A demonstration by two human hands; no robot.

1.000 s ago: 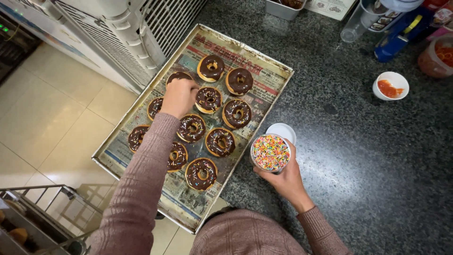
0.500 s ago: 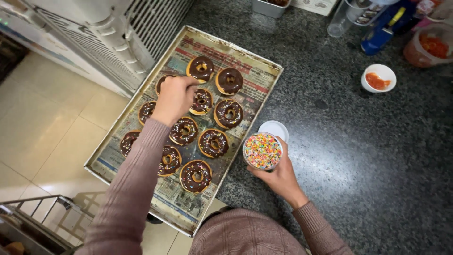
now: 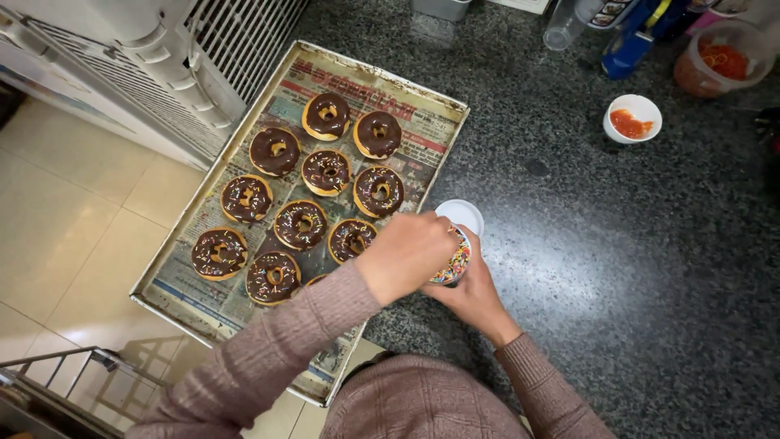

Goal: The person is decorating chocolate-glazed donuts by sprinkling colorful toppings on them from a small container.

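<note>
Speckled dark granite forms the bench (image 3: 617, 268), and on it the right hand (image 3: 471, 291) cups a small round tub of coloured sprinkles (image 3: 452, 262) from below, fingers wrapped about its side. The left hand (image 3: 404, 254) rests over the tub's mouth with fingers bunched downward — whether it pinches any sprinkles cannot be told. A white round lid (image 3: 460, 215) lies just behind the tub. Just beside, to the left, a paper-lined metal baking tray (image 3: 244, 309) carries chocolate-glazed ring doughnuts (image 3: 327, 171) — several already dotted with sprinkles. A small white bowl of red sauce (image 3: 632, 118) sits well apart.
</note>
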